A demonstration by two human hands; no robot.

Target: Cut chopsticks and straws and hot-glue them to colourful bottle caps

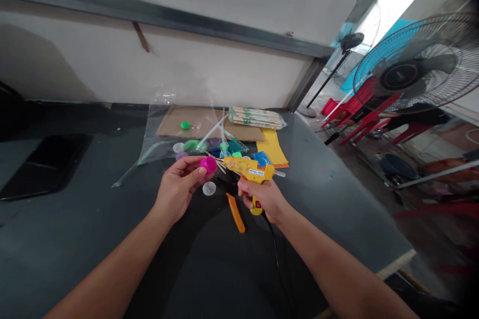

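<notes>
Between the thumb and fingers of my left hand [179, 184] is a pink bottle cap [208, 164]. My right hand [264, 196] is wrapped round the handle of a yellow hot glue gun [250, 169]. The gun's nozzle points left and is right by the cap; whether they touch I cannot tell. Below the cap, a clear white round lid [209, 188] lies on the dark table [325, 219]. An orange utility knife [235, 213] rests beneath the gun. The gun's black cord [276, 249] trails toward me.
Behind my hands lie a cardboard sheet [175, 122] with a green cap [185, 125], a packet of wooden sticks [256, 117], yellow sheets [275, 147] and several coloured caps. A black phone [47, 164] is at left. A fan [404, 75] stands at right.
</notes>
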